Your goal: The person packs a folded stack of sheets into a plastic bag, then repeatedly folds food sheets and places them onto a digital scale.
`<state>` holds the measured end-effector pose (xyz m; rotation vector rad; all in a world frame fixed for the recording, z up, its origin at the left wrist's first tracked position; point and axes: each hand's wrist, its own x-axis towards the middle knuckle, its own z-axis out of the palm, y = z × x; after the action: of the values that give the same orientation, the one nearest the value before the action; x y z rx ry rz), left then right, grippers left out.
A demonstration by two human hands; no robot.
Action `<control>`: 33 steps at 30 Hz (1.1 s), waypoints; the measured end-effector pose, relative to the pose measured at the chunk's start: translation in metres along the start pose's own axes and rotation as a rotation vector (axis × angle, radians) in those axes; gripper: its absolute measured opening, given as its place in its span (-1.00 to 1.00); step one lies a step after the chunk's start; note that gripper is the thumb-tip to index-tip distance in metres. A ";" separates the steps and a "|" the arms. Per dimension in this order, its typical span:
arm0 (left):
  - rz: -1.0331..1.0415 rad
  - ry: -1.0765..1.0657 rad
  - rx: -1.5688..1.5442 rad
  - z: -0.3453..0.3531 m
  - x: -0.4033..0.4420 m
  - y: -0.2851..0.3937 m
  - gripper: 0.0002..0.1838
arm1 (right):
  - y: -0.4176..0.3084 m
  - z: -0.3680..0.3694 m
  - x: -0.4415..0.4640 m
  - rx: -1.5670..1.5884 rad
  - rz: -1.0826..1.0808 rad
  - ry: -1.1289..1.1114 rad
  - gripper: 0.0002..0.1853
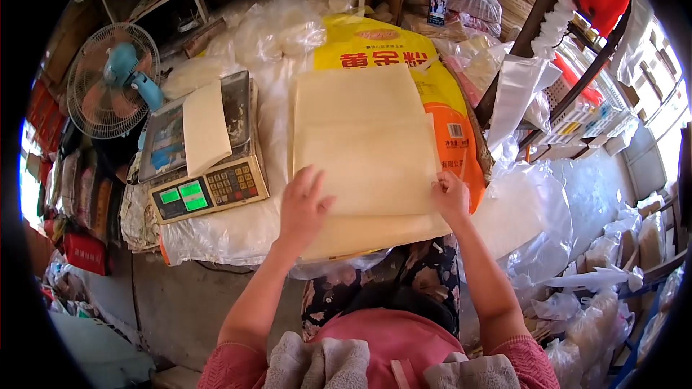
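Note:
A smooth, thin cream sheet (364, 166) lies flat in front of me, overlapping another cream sheet (353, 90) behind it. I cannot tell whether they are paper or a dried food. My left hand (303, 205) rests at the front sheet's left edge, fingers apart. At the right edge, my right hand (450, 194) has its fingers curled closed on the sheet's border. Under the front edge, more cream material (367, 234) spreads over the table. To the left, a smaller folded cream piece (206, 130) lies on the tray of a digital scale (209, 191) with lit green displays.
A yellow and orange printed sack (461, 148) lies under the sheets. A fan (115, 79) stands at the left. Clear plastic bags (281, 25) are heaped at the back, and plastic film (537, 209) hangs over the right side. A dark metal post (522, 39) rises at the right.

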<state>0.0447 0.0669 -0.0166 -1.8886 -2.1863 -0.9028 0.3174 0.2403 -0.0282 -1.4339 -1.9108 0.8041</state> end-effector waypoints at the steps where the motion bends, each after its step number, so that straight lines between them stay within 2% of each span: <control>1: 0.007 -0.107 0.039 0.004 -0.001 0.004 -0.37 | 0.001 0.001 -0.001 -0.027 -0.003 0.021 -0.81; 3: 0.024 -0.319 0.117 0.011 -0.005 0.009 -0.28 | 0.002 0.004 -0.003 -0.030 -0.034 0.059 -0.78; 7: 0.035 -0.355 0.123 0.018 -0.009 0.007 -0.19 | -0.001 -0.001 -0.002 -0.057 -0.047 -0.005 -0.65; 10: 0.058 -0.322 0.144 0.022 -0.012 0.004 -0.17 | -0.032 -0.004 -0.014 -0.292 -0.199 0.050 -0.50; 12: 0.085 -0.298 0.164 0.026 -0.014 0.003 -0.17 | -0.039 0.007 -0.020 -0.318 -0.455 0.024 -0.45; 13: 0.095 -0.291 0.159 0.024 -0.014 0.004 -0.21 | -0.039 0.012 -0.023 -0.331 -0.582 0.013 -0.42; 15: 0.116 -0.271 0.153 0.019 -0.013 0.007 -0.29 | -0.018 0.035 -0.027 -0.443 -0.621 -0.059 -0.45; 18: 0.180 -0.406 0.168 0.004 -0.011 -0.005 -0.36 | -0.015 0.037 -0.029 -0.484 -0.615 -0.147 -0.51; 19: 0.245 -0.268 0.243 0.007 -0.015 -0.015 -0.49 | -0.016 0.034 -0.027 -0.471 -0.606 -0.177 -0.51; 22: 0.113 -0.218 0.112 -0.012 -0.015 -0.033 -0.70 | -0.034 0.027 -0.035 -0.369 -0.537 -0.244 -0.51; 23: 0.166 -0.083 0.110 -0.024 -0.013 -0.023 -0.84 | -0.049 0.026 -0.041 -0.325 -0.511 -0.265 -0.51; 26: 0.094 -0.165 -0.056 -0.051 -0.002 0.017 -0.72 | -0.110 0.023 -0.059 -0.215 -0.742 -0.352 -0.48; 29: 0.048 0.290 -0.216 -0.052 0.008 0.036 -0.47 | -0.134 0.028 -0.043 -0.369 -0.710 -0.380 -0.48; 32: -0.315 0.482 -0.453 -0.021 0.006 -0.016 -0.19 | -0.142 -0.003 -0.035 -0.018 -1.087 -0.111 -0.54; 33: -0.389 0.408 -0.794 -0.018 -0.001 -0.027 -0.07 | -0.140 -0.011 -0.034 -0.009 -1.196 -0.068 -0.62</control>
<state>0.0149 0.0558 -0.0117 -1.2753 -2.1141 -2.2558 0.2507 0.1764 0.0824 -0.0825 -2.3099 0.2354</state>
